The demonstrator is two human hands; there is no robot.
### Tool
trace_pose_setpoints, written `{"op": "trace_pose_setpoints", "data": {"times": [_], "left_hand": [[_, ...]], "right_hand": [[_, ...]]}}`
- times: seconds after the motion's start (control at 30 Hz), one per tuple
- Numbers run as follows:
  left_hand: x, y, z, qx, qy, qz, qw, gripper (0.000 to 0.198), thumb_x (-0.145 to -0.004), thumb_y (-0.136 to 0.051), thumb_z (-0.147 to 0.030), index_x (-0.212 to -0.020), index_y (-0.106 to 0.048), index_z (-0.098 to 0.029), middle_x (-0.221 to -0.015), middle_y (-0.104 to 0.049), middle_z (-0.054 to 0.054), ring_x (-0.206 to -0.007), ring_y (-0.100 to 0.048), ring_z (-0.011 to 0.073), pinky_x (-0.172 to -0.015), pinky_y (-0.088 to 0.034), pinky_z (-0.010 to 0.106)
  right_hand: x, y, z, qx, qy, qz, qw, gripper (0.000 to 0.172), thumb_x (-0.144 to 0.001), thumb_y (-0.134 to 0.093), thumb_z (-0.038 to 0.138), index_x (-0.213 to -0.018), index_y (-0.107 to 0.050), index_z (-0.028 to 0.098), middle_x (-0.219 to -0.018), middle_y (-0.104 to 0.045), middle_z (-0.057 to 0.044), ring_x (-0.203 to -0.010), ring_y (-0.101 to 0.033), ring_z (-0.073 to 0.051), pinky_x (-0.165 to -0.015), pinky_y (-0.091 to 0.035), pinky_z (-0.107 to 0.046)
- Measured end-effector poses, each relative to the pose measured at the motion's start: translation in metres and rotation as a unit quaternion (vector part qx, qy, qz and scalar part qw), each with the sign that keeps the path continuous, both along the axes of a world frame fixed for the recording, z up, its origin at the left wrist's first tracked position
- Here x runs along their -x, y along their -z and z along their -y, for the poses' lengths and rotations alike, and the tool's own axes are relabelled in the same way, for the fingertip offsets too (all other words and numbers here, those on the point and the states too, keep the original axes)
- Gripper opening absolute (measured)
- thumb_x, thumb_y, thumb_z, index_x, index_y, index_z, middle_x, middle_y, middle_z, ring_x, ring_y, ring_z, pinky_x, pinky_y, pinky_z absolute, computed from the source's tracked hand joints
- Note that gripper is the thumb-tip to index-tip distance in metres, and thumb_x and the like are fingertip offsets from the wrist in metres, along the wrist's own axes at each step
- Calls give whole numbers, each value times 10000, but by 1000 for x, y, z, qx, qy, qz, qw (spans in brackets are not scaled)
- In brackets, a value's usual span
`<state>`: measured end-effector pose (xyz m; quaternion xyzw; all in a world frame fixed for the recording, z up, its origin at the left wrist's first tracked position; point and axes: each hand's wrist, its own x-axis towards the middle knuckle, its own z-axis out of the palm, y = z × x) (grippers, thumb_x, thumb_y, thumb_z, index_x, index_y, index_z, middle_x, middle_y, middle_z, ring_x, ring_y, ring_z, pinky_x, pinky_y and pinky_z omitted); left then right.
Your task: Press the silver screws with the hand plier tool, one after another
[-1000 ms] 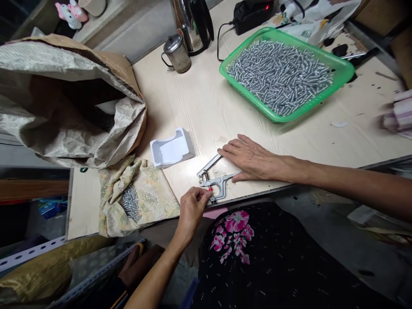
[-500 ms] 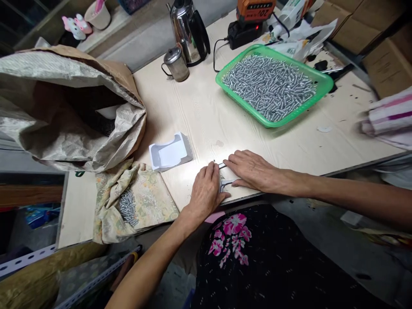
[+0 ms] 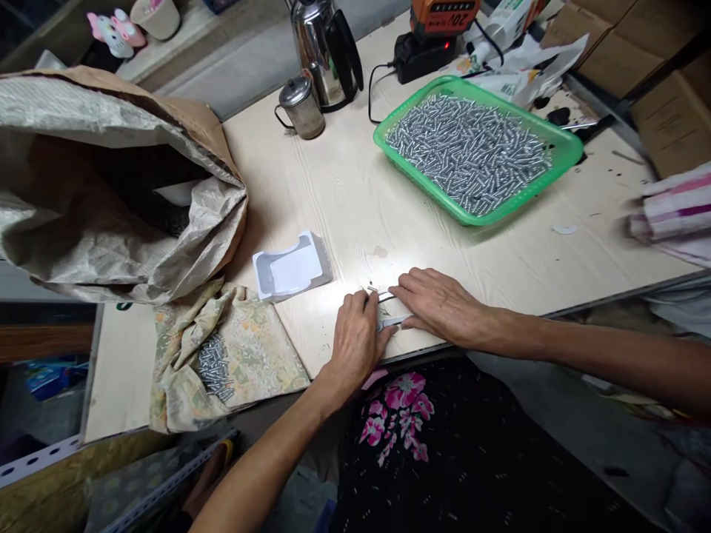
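Observation:
My left hand (image 3: 355,333) is closed at the table's front edge, on the left end of a slim grey metal tool with two arms (image 3: 392,321). From the other side my right hand (image 3: 441,303) grips the right ends of both arms. The fingers cover much of the tool, so its kind is unclear. Just beyond my left fingertips lies a small metal piece (image 3: 372,288). A white open tray (image 3: 292,270) stands to the left. Farther left, small metal pins (image 3: 215,366) lie heaped on a folded floral cloth (image 3: 261,344).
A green basket (image 3: 425,174) full of short metal pins stands at the back right. Behind are a metal cup (image 3: 303,111), a kettle (image 3: 316,52) and an orange battery on a charger (image 3: 425,55). A large open paper sack (image 3: 216,229) sits at left.
The view has shifted slightly. Both hands stay on the metal tool, its two arms looking a little closer together. A small metal piece now shows beyond my left fingertips.

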<state>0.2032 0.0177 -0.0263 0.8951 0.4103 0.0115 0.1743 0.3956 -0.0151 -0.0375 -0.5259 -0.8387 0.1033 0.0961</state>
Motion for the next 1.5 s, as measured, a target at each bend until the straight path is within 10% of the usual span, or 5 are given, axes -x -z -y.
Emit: {"op": "trace_pose_setpoints", "data": {"times": [0.53,1.17,1.33,1.5], "left_hand": [[-4,-3,-8,21,26,-38,999,204,-851,-706,-343,-920,-615,-173,-945,-625,67,-921,-532,250,-790,-454,380],[5,-13,-10,44,34,2,998,273,-858,-695,-338,-1058,-620,-169,-1044,-610,88,-996,-548,247,-856,-491,398],[46,-34,-15,25,-69,90,993,404,-888,-647,-370,-1242,-594,-182,-1196,-617,116,-1126,-574,252,-960,-479,414],[82,-48,-2,31,-189,63,979,214,-916,-558,-292,-856,-722,-168,-853,-680,61,-853,-636,200,-802,-483,323]], "right_hand": [[6,10,3,-18,-40,-27,999,125,-915,-510,133,-811,-572,164,-796,-561,-46,-766,-445,-187,-722,-314,-329],[5,5,9,-10,-46,-37,998,159,-953,-491,262,-946,-596,143,-916,-603,-103,-859,-503,-228,-774,-404,-359],[3,-2,18,-41,-21,-36,998,741,-864,-573,624,-1354,-447,83,-1145,-592,-177,-1032,-503,-309,-895,-396,-431],[6,6,14,-41,21,-32,998,432,-983,-452,390,-1316,-492,117,-1177,-616,-156,-1031,-529,-282,-883,-368,-412]]}}
